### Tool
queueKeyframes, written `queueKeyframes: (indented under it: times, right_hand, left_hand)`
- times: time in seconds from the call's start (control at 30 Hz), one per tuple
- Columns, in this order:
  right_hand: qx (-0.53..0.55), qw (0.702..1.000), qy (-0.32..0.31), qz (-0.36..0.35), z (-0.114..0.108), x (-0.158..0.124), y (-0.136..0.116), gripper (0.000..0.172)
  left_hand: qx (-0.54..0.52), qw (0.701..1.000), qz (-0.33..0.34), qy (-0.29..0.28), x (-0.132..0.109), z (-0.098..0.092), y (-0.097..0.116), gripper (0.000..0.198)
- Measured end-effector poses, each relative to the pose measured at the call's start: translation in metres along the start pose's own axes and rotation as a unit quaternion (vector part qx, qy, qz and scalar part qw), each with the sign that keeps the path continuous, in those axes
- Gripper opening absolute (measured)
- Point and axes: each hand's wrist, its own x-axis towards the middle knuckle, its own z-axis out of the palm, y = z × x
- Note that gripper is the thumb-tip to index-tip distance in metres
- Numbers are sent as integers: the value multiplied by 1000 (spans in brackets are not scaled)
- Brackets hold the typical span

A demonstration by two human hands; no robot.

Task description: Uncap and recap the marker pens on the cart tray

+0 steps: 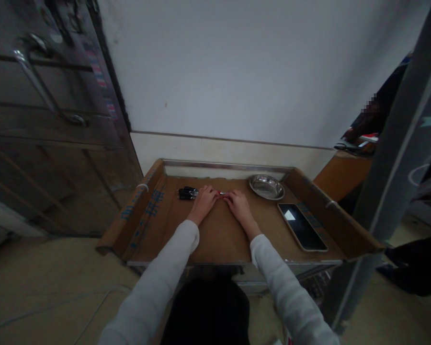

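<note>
My left hand [204, 202] and my right hand [239, 205] nearly meet over a cardboard-lined tray table [215, 239]. Fingers of both hands are closed on a small, thin red-and-silver piece [221, 193], whose kind is too small to make out. Most of it is hidden by the fingertips. Just left of my left hand lie several slim black pieces [188, 193] with silvery ends, side by side on the cardboard.
A round metal dish [266, 187] sits at the back right of the table, and a phone [302, 227] lies in front of it. Raised cardboard sides flank the table. A grey post [391, 158] stands at right; a metal door [53, 143] is at left. Other people are partly visible beyond the post.
</note>
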Motion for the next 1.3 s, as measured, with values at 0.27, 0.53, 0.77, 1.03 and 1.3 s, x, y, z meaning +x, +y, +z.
queueKeyframes:
  times: [0.27,0.53,0.77,1.03,1.3]
  right_hand:
    - [-36,998,36,41,0,2,-7,20]
    - [-12,999,27,14,-6,-10,-16,20]
    - [-52,999,4,-14,4,5,-29,21]
    - [151,986,69,20,0,-6,-35,27]
    - [571,805,8,161,11,-6,-44,33]
  left_hand:
    - [29,997,-58,39,2,-2,0,11]
    - [54,979,-165,110,-33,-33,-13,17]
    - [71,976,-200,46,-63,-42,-27,21]
    - [-11,993,-111,26,-66,-33,-14,17]
    - [-276,944,-77,166,-34,-17,11,18]
